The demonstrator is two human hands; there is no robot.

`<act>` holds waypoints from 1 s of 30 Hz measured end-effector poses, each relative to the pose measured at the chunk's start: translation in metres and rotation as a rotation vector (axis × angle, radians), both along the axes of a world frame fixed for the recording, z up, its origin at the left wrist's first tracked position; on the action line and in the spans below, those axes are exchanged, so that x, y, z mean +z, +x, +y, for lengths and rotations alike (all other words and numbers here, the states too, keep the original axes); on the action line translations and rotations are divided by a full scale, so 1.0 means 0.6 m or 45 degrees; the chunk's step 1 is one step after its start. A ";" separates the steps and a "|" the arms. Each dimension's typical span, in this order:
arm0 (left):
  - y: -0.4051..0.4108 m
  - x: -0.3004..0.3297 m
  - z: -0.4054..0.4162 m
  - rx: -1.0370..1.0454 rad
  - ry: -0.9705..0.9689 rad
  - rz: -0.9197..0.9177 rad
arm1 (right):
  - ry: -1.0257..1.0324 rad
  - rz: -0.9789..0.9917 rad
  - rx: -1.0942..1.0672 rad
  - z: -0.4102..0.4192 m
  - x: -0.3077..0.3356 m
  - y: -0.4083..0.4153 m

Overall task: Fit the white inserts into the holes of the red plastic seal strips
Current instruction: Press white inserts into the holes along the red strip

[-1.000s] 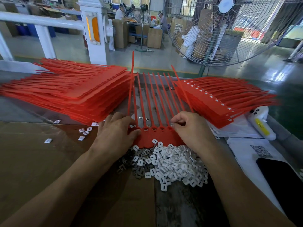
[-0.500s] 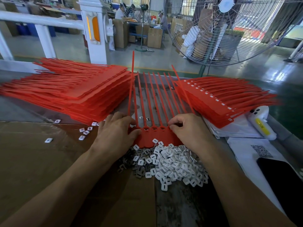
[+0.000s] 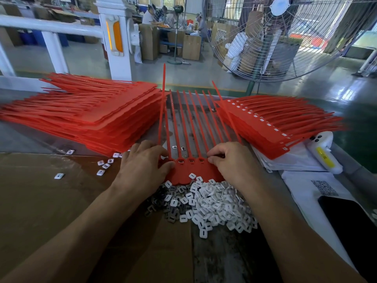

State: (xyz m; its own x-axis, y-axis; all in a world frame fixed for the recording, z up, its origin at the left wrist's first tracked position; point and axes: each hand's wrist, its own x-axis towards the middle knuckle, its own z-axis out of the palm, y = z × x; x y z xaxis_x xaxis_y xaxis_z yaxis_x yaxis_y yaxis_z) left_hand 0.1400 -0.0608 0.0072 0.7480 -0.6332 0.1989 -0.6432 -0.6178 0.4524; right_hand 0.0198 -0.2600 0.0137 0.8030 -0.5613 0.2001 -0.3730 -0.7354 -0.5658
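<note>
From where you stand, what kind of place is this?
Most likely a factory assembly floor. Stacks of red seal strips flank a pile of white inserts, a big industrial fan stands behind the bench, and other workers sit among cardboard boxes.

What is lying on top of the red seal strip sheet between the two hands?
Two loose white square inserts lie on the red seal strip sheet. The left hand and right hand cover its ends.

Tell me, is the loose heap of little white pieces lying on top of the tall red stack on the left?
No. The heap of white pieces lies on the table between the forearms, in front of the stack.
</note>
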 end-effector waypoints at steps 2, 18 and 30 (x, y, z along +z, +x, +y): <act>0.000 0.000 0.000 0.000 -0.003 -0.001 | 0.024 0.006 -0.014 -0.002 -0.002 -0.001; 0.000 0.001 -0.001 -0.006 0.010 0.001 | -0.057 0.053 0.021 -0.010 0.000 -0.017; -0.001 0.001 -0.001 -0.006 0.001 0.004 | -0.007 0.008 0.228 0.018 0.020 -0.024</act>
State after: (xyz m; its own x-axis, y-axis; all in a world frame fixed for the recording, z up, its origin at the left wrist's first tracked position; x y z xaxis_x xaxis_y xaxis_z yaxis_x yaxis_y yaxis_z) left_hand 0.1392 -0.0612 0.0079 0.7456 -0.6368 0.1963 -0.6448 -0.6151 0.4538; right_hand 0.0052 -0.2491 0.0260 0.8913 -0.4082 0.1975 -0.2395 -0.7935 -0.5594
